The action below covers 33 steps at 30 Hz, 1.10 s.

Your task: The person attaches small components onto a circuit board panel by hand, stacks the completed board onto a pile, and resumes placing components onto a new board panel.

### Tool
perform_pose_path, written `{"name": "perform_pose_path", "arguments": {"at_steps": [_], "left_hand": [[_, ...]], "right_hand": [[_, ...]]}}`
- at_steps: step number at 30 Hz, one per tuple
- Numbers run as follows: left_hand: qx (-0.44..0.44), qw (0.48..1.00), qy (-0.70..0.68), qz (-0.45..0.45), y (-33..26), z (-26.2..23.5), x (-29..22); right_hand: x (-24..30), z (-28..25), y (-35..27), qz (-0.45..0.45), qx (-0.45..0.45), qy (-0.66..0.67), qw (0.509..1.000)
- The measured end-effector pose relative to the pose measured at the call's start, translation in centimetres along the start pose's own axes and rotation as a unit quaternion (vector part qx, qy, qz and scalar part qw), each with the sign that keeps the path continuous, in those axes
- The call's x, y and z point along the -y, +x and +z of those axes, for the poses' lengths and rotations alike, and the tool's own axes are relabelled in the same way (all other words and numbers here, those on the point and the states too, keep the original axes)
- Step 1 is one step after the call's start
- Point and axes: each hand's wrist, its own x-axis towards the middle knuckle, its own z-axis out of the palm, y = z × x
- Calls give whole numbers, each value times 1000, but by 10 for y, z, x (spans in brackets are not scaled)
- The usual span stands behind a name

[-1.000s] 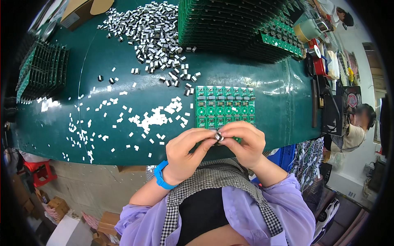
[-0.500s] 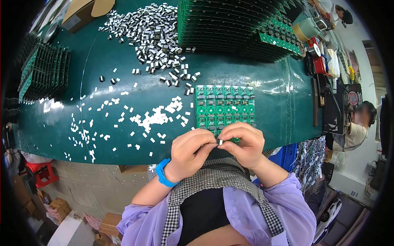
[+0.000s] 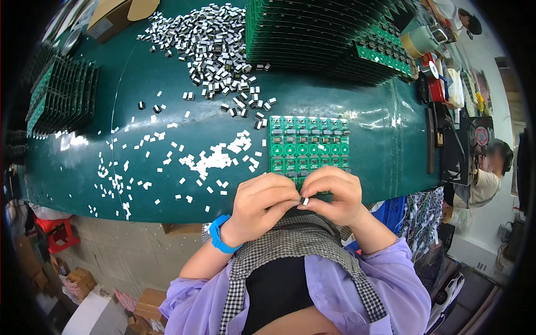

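Observation:
Just beyond my apron, both hands meet at a small dark block with a white face [image 3: 305, 201]. My left hand [image 3: 261, 202], with a blue band on its wrist, pinches it from the left between thumb and fingertips. The thumb and forefinger of my right hand [image 3: 339, 195] close on its other side. Part of the block is hidden by the fingertips. A green circuit board panel [image 3: 290, 149] with rows of mounted components lies flat right behind my hands, its near edge covered by them. One loose white piece [image 3: 321, 147] rests on the panel.
Small white rectangles [image 3: 215, 160] lie scattered left of the panel. Behind them spreads a heap of black-and-white blocks [image 3: 215, 53]. Tall stacks of circuit boards [image 3: 301, 33] stand at the back, and more boards [image 3: 64, 100] at the left. Another person [image 3: 491, 173] sits at far right.
The small block has tilted between my fingertips, its white face going from upright to slanted. My hands stay pinched together in nearly the same place.

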Motion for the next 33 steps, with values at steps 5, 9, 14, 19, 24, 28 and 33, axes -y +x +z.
{"name": "perform_pose_path", "arguments": {"at_steps": [5, 9, 14, 19, 24, 28, 33], "left_hand": [[3, 1000, -6, -3, 1, -1, 2], [40, 998, -45, -30, 1, -2, 0], [8, 996, 4, -93, 0, 3, -6], [-15, 994, 109, -8, -4, 8, -1], [-43, 990, 137, 4, -2, 16, -1], [30, 986, 161, -39, 11, 7, 0], [12, 911, 403, -85, 44, -21, 21]], "right_hand": [[3, 2, 0, 4, -17, -14, 1000], [2, -4, 5, 22, 27, 37, 999], [1, -3, 1, 14, -2, -43, 999], [5, 7, -7, 17, -102, -139, 985], [0, 5, -12, -16, -118, -141, 983], [-6, -14, -14, 49, -141, -119, 982], [-33, -61, -3, 79, -150, -300, 939]]}}
